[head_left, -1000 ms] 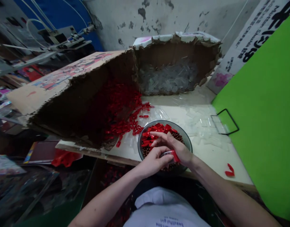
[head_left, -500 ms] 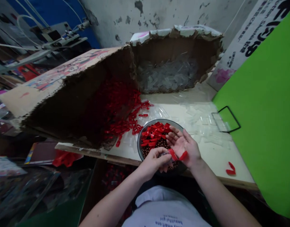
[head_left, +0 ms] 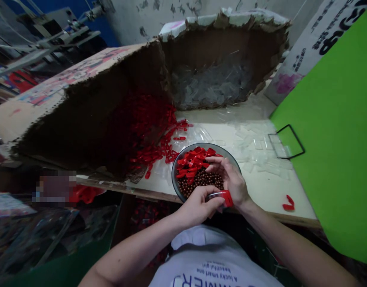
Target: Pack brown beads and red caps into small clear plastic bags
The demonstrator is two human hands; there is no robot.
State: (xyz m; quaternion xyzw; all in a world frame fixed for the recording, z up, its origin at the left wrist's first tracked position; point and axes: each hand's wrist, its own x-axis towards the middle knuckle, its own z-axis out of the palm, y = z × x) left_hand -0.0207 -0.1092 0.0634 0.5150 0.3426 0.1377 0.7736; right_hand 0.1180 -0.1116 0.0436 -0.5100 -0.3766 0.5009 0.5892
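Observation:
Over the near edge of a dark-rimmed bowl [head_left: 173, 175], my left hand [head_left: 198, 205] pinches a small clear plastic container with a red cap [head_left: 227, 198]. The cap's end meets the heel of my right palm. My right hand [head_left: 233, 181] is open, its fingers loosely bent and apart above the bowl's right side. Inside the bowl lie many brown beads [head_left: 206, 180], with loose red caps [head_left: 195, 159] heaped toward the back left. Part of the clear container is hidden by my left fingers.
A cut-open cardboard box [head_left: 36, 107] at the left spills red caps [head_left: 147, 135] onto the table. Behind, another cardboard box [head_left: 231, 44] holds clear plastic pieces [head_left: 213, 85]. One red cap [head_left: 289, 203] lies near the right edge, beside a green panel [head_left: 330, 131].
The red cap, whose flap stood open before, now looks folded closed against my right palm. My right hand has turned inward and its fingers have curled. The view has shifted slightly.

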